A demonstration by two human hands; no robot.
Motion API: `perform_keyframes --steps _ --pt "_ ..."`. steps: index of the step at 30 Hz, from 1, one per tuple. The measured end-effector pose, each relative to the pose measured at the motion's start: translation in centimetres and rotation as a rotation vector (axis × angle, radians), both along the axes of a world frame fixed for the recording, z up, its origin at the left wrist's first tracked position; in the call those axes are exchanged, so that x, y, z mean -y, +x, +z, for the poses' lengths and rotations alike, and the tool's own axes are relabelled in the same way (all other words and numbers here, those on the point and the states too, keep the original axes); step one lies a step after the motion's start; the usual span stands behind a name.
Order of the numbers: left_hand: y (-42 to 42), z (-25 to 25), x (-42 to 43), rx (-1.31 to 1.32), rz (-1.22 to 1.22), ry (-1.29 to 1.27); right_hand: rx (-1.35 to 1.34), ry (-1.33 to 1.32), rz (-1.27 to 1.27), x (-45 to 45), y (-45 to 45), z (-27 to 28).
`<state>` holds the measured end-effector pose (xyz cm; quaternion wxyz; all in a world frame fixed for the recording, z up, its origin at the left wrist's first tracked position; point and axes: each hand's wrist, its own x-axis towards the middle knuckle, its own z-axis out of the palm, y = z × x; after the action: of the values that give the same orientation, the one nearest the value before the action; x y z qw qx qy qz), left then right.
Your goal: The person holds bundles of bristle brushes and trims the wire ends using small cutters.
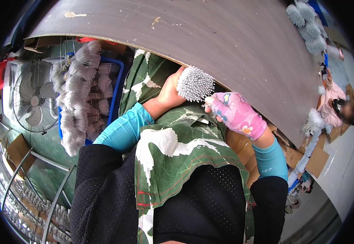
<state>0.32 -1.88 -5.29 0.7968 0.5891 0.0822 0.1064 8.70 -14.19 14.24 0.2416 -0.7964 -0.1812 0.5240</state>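
A round bundle of thin stems with white beaded tips [195, 84] faces up at the table's edge. My left hand [171, 90], bare, is wrapped around the bundle from the left, and most of its fingers are hidden behind the tips. Close to the bundle's lower right side is my right hand [236, 112], in a pink flowered glove with bare fingertips. Its thumb and fingers are pinched together, and what they hold is too small to make out. Below both hands, a green and white apron [173, 150] covers my lap.
The grey-brown table [242, 44] spans the top. On the left, many pale stem bundles [79, 93] hang over a blue crate [118, 81], beside a floor fan [34, 97] and a metal rack [55, 199]. More bundles [307, 28] lie far right, near a person in pink [331, 97].
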Motion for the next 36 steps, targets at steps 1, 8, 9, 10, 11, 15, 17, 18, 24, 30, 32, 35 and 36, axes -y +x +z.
perform_keyframes --steps 1,8,9,10,11,15,17,18,24,30,32,35,36 --pt "0.0 0.0 0.0 0.021 0.006 0.053 -0.019 0.020 -0.024 0.0 -0.4 0.0" --pt "0.2 -1.2 0.3 -0.052 0.020 -0.046 -0.052 0.032 -0.176 0.3 -1.0 0.1" --pt "0.1 -1.2 0.3 -0.055 0.016 -0.043 -0.053 0.032 -0.176 0.3 -0.9 0.1" --pt "0.1 -1.2 0.3 -0.059 0.011 -0.039 -0.065 0.017 -0.159 0.4 -0.8 -0.1" --pt "0.0 -1.2 0.3 -0.060 0.008 -0.039 -0.078 0.002 -0.145 0.5 -0.7 -0.2" --pt "-0.1 -0.6 0.2 -0.064 -0.006 -0.047 -0.099 0.027 -0.143 0.6 -0.6 -0.4" --pt "-0.1 -0.3 0.1 -0.051 -0.003 0.005 -0.068 0.049 -0.102 0.8 -0.6 -0.8" --pt "-0.1 -0.1 -0.1 -0.019 -0.003 0.089 -0.069 0.049 -0.101 0.8 -0.5 -0.8" --pt "0.1 -0.3 0.2 -0.041 -0.001 -0.052 -0.179 0.023 -0.169 0.3 0.1 -0.5" --pt "0.2 -0.8 0.2 -0.048 0.006 -0.066 -0.144 0.045 -0.112 0.3 -0.1 -0.8" --pt "0.2 -1.1 0.3 -0.045 0.005 -0.064 -0.040 0.059 -0.037 0.5 -0.3 -0.9" --pt "0.4 -1.8 0.4 -0.031 -0.010 -0.022 0.071 0.073 0.026 0.5 -0.2 -0.7" --pt "0.3 -1.1 0.3 -0.040 0.005 -0.017 0.078 0.070 0.008 0.5 -0.1 -0.5"
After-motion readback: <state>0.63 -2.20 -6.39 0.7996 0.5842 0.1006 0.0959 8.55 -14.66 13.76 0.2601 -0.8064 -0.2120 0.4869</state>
